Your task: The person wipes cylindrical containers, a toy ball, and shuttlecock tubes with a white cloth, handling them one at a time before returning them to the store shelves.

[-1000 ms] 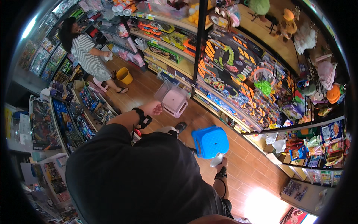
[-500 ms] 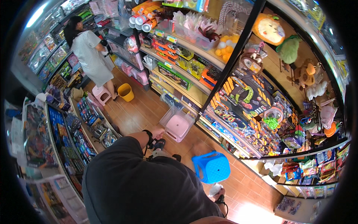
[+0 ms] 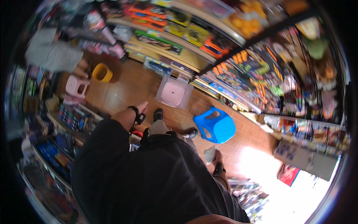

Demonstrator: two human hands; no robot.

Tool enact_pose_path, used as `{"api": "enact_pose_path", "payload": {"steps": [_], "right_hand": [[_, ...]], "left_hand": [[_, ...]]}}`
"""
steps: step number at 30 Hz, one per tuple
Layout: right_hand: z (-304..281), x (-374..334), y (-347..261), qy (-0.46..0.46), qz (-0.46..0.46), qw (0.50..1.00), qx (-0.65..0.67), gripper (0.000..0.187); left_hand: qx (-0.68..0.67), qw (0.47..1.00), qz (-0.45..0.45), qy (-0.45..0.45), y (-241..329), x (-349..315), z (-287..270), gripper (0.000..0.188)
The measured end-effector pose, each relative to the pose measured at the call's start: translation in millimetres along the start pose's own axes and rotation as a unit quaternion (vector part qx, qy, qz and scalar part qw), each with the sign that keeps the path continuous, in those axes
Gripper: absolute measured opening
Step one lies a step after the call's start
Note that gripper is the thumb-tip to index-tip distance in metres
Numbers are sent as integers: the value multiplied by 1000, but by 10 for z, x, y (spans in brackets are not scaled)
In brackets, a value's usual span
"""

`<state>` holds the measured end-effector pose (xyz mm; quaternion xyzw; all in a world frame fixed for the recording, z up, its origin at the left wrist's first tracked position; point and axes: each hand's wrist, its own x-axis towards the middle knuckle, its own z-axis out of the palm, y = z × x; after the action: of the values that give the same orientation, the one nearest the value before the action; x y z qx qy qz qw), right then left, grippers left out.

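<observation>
while the right hand (image 3: 215, 156) pinches a clear plastic bag (image 3: 209, 154), the left hand (image 3: 143, 108) looks loosely curled, empty.

we see flat orange and green boxed packages (image 3: 164, 16) lined along the upper shelves, and a long dark box with a green stripe (image 3: 158, 42) lying on the shelf below them. to the right, a rack holds rows of small bright carded packs (image 3: 257, 74) in orange, blue and green. our right hand (image 3: 217, 156) holds a small clear plastic packet (image 3: 209, 154), and blue boxed packages (image 3: 72, 116) stand at the left.
</observation>
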<state>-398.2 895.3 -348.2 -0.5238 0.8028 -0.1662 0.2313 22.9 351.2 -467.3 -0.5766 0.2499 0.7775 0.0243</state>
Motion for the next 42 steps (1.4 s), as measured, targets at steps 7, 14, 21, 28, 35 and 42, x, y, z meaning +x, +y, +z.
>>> {"api": "enact_pose_path", "payload": {"steps": [7, 14, 21, 28, 35, 42], "right_hand": [[157, -163, 1015, -175, -108, 967, -150, 59], [-716, 2256, 334, -293, 71, 944, -132, 51], [-760, 3869, -930, -274, 299, 886, 225, 38], [-281, 4884, -956, -457, 99, 880, 85, 45], [212, 5181, -306, -470, -28, 870, -145, 53], [525, 4908, 190, -570, -256, 755, -199, 41]], "left_hand": [[-15, 988, 156, 8, -34, -290, 85, 26], [-142, 968, 125, 168, -851, -813, 30, 28], [-200, 932, 133, 273, -2102, -1356, 621, 22], [-562, 754, 69, 332, -3222, -1477, 2948, 34], [-610, 701, 18, 369, -3830, -1928, 4997, 35], [-710, 600, 27, 368, -4572, -1527, 6090, 38]]}}
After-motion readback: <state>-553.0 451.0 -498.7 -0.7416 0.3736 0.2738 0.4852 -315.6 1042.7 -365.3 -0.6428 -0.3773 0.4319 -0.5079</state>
